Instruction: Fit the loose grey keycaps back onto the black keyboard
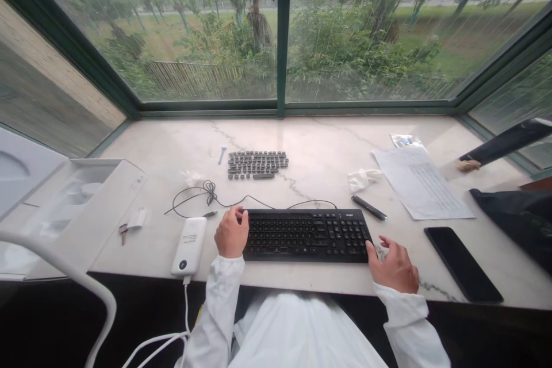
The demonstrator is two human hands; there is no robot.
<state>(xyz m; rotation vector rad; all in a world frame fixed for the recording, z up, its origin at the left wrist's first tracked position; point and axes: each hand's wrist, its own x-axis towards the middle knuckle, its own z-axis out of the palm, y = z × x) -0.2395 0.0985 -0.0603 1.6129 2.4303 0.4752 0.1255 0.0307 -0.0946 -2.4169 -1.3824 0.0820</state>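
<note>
A black keyboard (302,236) lies flat near the front edge of the marble-patterned sill. My left hand (232,233) is curled at its left end, gripping that edge between thumb and fingers. At the opposite end, my right hand (393,264) has its thumb against the keyboard's right edge, with the other fingers spread over the sill. Behind the keyboard, loose dark keycaps (257,164) sit in rows, and a small blue tool (222,154) lies left of them. The keyboard's main key area looks stripped of caps, while number-pad keys show on the right.
Left of the keyboard are a white power bank (188,246), a coiled black cable (209,188), a key (123,233) and an open white box (77,201). To the right are a black pen (369,207), a paper sheet (425,184) and a phone (463,264). Windows (280,109) border the back.
</note>
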